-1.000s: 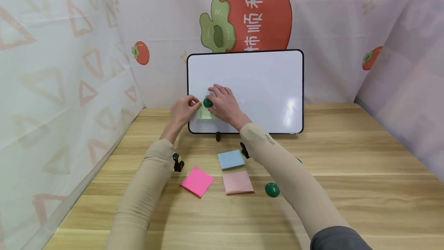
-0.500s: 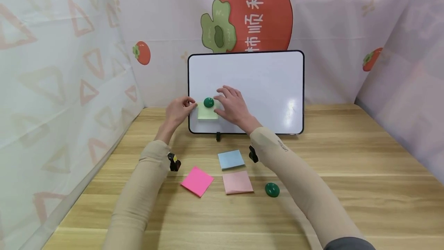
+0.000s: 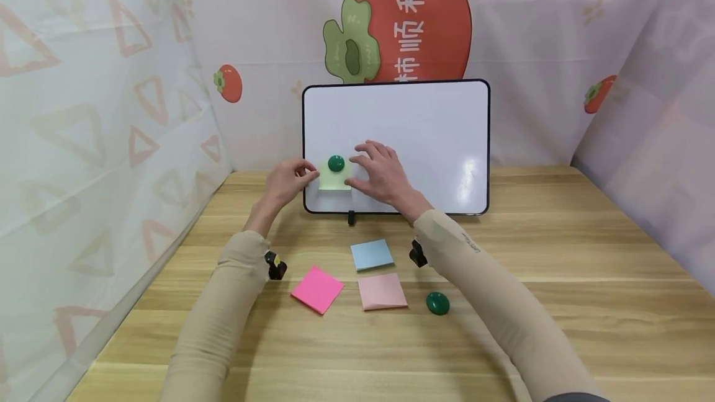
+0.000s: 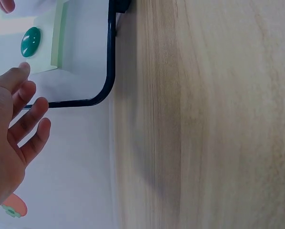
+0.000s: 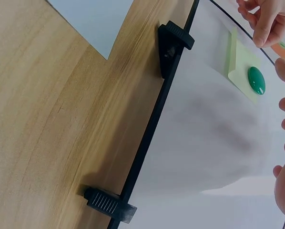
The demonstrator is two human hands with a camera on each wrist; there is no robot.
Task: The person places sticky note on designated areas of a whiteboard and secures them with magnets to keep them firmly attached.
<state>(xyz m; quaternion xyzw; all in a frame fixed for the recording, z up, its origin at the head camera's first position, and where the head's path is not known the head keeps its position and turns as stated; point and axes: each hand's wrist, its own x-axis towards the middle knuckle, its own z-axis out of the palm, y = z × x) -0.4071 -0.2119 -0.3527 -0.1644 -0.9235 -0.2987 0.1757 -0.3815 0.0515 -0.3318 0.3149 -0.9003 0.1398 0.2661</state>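
Observation:
A pale green sticky note pad (image 3: 334,183) lies against the lower left of the black-framed whiteboard (image 3: 419,141). Over its upper part sits a round, glossy green magnet (image 3: 336,163). At the pad's left edge is my left hand (image 3: 287,182), loosely bent, thumb and forefinger close to it. In the left wrist view that hand (image 4: 9,124) shows its fingers apart with nothing between them. My right hand (image 3: 384,172) hovers just right of the pad, fingers spread and relaxed, holding nothing. The right wrist view shows the pad's lower edge (image 5: 232,53) tilting away from the board.
Nearer on the wooden table lie a blue note pad (image 3: 372,255), a hot pink one (image 3: 317,290) and a light pink one (image 3: 382,291). Another green magnet (image 3: 438,303) rests right of them. Black feet (image 5: 106,202) support the board's bottom edge.
My right hand has let go of the magnet and drawn off to the right. My left hand has released the pad's corner and moved slightly left and down. Magnet and pad stay on the board.

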